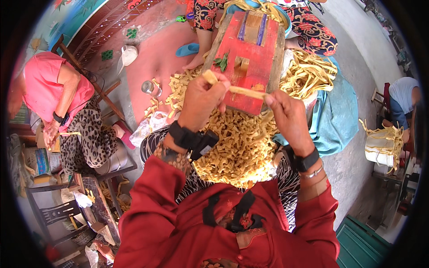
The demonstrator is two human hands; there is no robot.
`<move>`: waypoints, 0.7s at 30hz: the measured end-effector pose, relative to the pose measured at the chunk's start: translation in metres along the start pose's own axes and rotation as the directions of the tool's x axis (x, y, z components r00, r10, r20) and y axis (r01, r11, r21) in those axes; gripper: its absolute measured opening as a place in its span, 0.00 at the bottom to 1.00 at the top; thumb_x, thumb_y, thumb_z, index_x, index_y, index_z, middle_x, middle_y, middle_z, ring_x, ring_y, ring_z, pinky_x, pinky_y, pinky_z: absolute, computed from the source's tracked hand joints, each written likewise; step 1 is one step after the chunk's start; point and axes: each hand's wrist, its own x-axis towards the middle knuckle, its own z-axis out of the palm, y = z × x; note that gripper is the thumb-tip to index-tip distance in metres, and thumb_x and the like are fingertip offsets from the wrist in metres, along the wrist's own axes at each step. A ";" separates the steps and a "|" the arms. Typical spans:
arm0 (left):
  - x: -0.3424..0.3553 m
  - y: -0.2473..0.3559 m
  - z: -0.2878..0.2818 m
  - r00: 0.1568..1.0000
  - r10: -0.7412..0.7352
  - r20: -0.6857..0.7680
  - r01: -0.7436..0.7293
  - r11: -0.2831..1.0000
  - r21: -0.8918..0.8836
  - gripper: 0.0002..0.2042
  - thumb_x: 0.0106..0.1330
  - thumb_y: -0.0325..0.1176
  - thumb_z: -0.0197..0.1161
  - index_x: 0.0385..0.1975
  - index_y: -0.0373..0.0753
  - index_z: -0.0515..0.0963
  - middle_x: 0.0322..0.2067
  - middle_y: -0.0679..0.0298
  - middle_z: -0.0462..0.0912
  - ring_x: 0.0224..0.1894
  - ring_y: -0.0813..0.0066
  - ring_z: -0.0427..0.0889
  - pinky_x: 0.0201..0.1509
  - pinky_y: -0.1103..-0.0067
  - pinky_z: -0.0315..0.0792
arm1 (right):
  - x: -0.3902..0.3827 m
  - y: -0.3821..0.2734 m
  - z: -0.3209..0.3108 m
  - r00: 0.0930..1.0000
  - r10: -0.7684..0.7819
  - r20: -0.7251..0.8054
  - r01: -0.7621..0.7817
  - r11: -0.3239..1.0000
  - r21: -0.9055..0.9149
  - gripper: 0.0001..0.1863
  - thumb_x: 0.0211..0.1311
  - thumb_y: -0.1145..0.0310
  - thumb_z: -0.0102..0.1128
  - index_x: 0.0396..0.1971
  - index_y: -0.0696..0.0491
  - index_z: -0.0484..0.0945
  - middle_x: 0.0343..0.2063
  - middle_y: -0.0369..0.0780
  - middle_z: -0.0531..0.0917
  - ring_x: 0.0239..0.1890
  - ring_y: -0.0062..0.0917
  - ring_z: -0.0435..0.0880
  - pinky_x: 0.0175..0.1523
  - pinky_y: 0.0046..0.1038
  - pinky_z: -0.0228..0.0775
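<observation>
A pale yellow flat strip (248,92) is stretched between my two hands, above the near end of a red board (255,49). My left hand (201,100) is closed on one end, where a short piece of the strip sticks up past the fingers. The other end is pinched between the thumb and fingers of my right hand (288,115). Under my hands lies a big heap of short, folded-looking yellow pieces (237,152), between my knees. Long loose yellow strips (310,73) are bundled to the right of the board. A green leaf (221,62) rests on the board.
A glass jar (151,88) stands on the floor at left, near scattered yellow pieces and a clear plastic bag (156,120). A teal cloth (337,116) drapes at right. Someone sits across the board, one person in pink (56,85) at left, another at far right.
</observation>
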 end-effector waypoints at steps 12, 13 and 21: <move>0.023 -0.062 -0.042 0.966 0.242 -0.087 -0.142 0.785 0.603 0.10 0.59 0.33 0.59 0.25 0.31 0.75 0.15 0.66 0.72 0.20 0.83 0.71 0.24 0.79 0.66 | -0.023 0.036 0.044 0.999 0.052 0.000 -0.051 0.971 -0.232 0.13 0.61 0.63 0.53 0.21 0.54 0.67 0.13 0.48 0.72 0.18 0.46 0.72 0.22 0.40 0.60; 0.008 -0.052 -0.038 0.994 0.101 -0.049 -0.062 0.856 0.513 0.11 0.59 0.34 0.60 0.26 0.30 0.75 0.15 0.64 0.73 0.20 0.83 0.71 0.24 0.80 0.66 | -0.035 0.031 0.039 0.997 0.074 0.007 -0.070 0.971 -0.228 0.13 0.61 0.63 0.53 0.21 0.54 0.67 0.13 0.48 0.72 0.18 0.46 0.72 0.22 0.40 0.60; -0.083 -0.088 -0.035 0.873 -0.450 0.186 0.358 0.853 0.380 0.16 0.63 0.39 0.59 0.42 0.32 0.75 0.28 0.61 0.80 0.28 0.81 0.79 0.24 0.83 0.71 | -0.095 -0.025 0.033 0.983 0.018 0.182 -0.062 0.969 0.237 0.09 0.61 0.64 0.55 0.27 0.53 0.72 0.17 0.44 0.72 0.21 0.42 0.72 0.25 0.34 0.64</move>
